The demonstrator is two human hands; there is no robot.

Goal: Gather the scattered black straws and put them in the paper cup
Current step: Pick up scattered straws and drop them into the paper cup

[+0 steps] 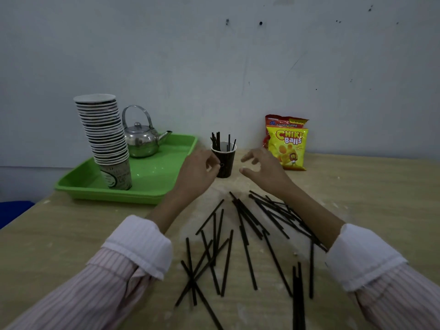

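A dark paper cup [225, 163] stands upright at the far middle of the wooden table, with several black straws [217, 140] sticking up out of it. Many more black straws [247, 236] lie scattered on the table nearer to me, between my forearms. My left hand [198, 169] is just left of the cup, its fingertips curled against the cup's side. My right hand [264, 169] hovers to the right of the cup with fingers spread and nothing in it.
A green tray [164, 184] at the left holds a tall stack of paper cups [107, 139] and a metal kettle [141, 139]. Two snack bags [287, 144] lean on the wall at the right. The wall runs close behind the cup.
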